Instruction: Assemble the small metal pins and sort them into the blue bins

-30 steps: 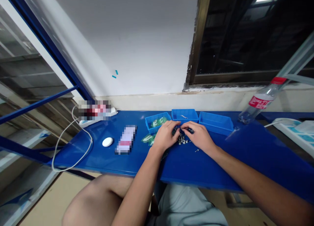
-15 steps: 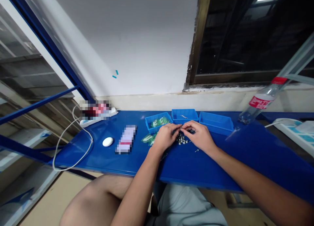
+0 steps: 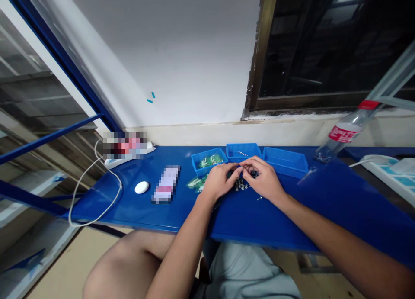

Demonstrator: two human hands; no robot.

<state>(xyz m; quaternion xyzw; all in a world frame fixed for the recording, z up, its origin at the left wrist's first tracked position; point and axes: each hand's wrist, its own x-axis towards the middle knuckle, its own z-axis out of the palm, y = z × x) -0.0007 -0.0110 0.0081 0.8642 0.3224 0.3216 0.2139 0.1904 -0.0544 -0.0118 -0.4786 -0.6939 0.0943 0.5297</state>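
One nudge by your left hand (image 3: 221, 178) or right hand (image 3: 263, 178), fingers bent, grip impossible to tell, could scatter the metal parts (image 3: 241, 186) nearward.

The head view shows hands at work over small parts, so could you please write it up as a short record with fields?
Left hand: fingers bent, tips near the right hand's
Right hand: fingers bent; any held piece is too small to tell
Metal parts: piled on the blue table, by both hands
Left bin: green packets
Middle bin: thin metal pieces
Bottle: red cap, right of the bins
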